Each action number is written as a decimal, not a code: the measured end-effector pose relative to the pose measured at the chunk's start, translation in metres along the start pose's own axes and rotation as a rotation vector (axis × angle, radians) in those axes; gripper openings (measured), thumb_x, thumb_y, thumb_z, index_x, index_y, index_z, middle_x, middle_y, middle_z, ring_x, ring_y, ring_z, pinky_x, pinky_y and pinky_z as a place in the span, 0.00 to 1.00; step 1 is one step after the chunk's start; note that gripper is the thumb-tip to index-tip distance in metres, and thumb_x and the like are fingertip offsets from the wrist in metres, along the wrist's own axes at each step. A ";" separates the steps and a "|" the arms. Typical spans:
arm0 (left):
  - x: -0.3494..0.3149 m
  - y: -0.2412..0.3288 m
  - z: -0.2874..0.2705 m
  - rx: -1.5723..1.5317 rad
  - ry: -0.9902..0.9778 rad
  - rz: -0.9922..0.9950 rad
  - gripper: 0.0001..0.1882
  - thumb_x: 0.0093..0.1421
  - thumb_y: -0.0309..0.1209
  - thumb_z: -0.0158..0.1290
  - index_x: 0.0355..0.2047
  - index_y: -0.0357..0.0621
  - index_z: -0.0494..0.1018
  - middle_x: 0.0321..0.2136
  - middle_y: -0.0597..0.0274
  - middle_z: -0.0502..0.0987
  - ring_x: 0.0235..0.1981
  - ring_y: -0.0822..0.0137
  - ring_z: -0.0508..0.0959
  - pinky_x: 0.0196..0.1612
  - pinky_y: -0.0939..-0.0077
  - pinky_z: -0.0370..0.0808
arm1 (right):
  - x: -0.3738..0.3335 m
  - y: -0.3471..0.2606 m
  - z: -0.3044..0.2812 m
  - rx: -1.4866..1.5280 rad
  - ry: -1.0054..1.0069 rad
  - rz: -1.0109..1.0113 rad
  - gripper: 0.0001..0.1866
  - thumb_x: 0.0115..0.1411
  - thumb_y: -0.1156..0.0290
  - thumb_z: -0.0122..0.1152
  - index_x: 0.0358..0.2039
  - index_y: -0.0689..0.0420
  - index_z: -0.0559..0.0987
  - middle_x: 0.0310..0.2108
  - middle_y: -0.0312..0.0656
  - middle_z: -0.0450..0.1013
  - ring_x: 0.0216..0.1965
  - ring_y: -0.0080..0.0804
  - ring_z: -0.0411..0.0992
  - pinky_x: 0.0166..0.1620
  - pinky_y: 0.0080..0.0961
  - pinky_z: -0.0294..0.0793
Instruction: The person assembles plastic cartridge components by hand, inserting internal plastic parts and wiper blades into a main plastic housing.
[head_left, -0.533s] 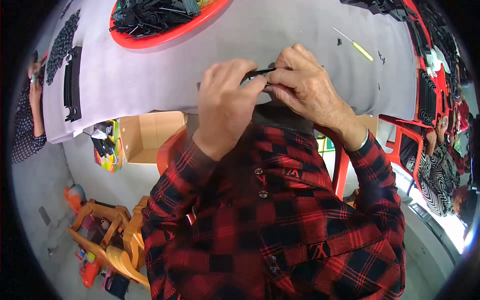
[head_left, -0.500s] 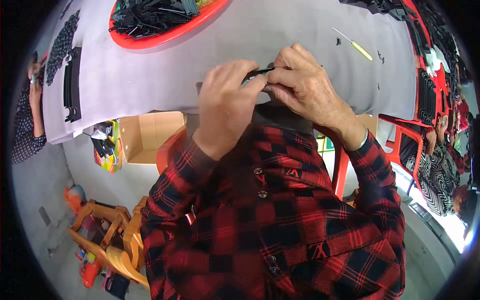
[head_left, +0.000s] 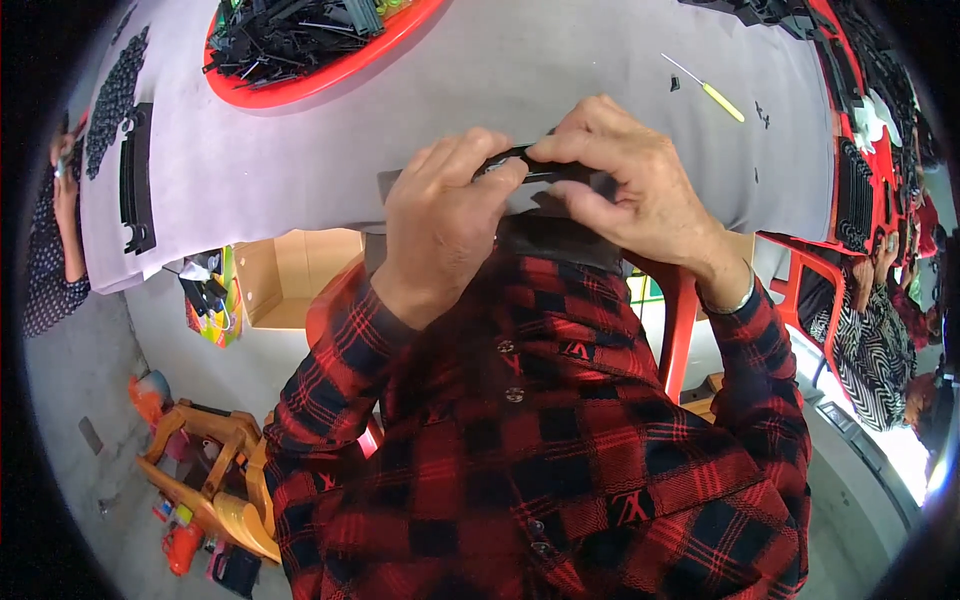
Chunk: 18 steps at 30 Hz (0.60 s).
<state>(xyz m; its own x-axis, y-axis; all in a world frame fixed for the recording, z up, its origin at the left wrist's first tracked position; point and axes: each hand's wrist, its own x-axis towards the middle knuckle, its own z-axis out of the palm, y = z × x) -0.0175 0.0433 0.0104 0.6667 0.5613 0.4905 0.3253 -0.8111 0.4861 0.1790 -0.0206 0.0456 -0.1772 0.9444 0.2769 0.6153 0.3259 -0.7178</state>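
Observation:
Both hands meet over the near edge of a cloth-covered table (head_left: pixel 330 180). Between them is a slim black plastic strip (head_left: pixel 545 177), partly hidden by the fingers. My left hand (head_left: pixel 445 205) pinches its left end between thumb and bent fingers. On the strip's far side rest the fingertips of my right hand (head_left: pixel 635 175), its thumb spread away on the near side, a gap between. Under the hands lies a dark flat sheet (head_left: pixel 388 184), mostly covered.
A red tray (head_left: pixel 330 82) heaped with black plastic pieces stands at the far left. To the right lies a yellow-handled screwdriver (head_left: pixel 722 102) beside small black bits. Stacked black strips (head_left: pixel 137 180) lie at the left edge. Other people sit at both sides. A cardboard box (head_left: pixel 300 270) is below.
My right thumb has opened away from the fingers, and the right hand has spread. More of the black strip now shows. My left hand has shifted slightly left, keeping its pinch.

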 end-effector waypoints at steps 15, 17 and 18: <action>-0.003 0.002 -0.001 -0.005 -0.075 -0.018 0.16 0.46 0.22 0.61 0.37 0.49 0.80 0.42 0.61 0.76 0.41 0.56 0.77 0.42 0.64 0.74 | 0.028 0.009 -0.016 -0.107 -0.272 0.223 0.04 0.52 0.77 0.61 0.28 0.63 0.77 0.28 0.50 0.69 0.31 0.53 0.71 0.36 0.43 0.71; -0.002 0.002 -0.001 -0.009 -0.086 -0.030 0.16 0.46 0.23 0.61 0.37 0.50 0.80 0.42 0.62 0.76 0.41 0.56 0.77 0.42 0.63 0.74 | 0.030 0.008 -0.018 -0.087 -0.305 0.242 0.04 0.51 0.77 0.61 0.27 0.64 0.77 0.27 0.50 0.69 0.31 0.53 0.71 0.36 0.43 0.71; -0.002 0.003 0.000 -0.010 -0.100 -0.040 0.15 0.47 0.24 0.61 0.37 0.50 0.80 0.41 0.62 0.76 0.41 0.56 0.77 0.42 0.63 0.73 | 0.031 0.008 -0.018 -0.082 -0.305 0.236 0.04 0.51 0.77 0.61 0.27 0.64 0.77 0.27 0.50 0.69 0.31 0.53 0.71 0.36 0.43 0.71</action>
<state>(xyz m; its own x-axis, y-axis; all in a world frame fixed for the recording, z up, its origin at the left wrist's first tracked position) -0.0180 0.0403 0.0113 0.7171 0.5733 0.3964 0.3462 -0.7866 0.5113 0.1926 0.0102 0.0600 -0.2358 0.9665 -0.1009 0.7236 0.1053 -0.6822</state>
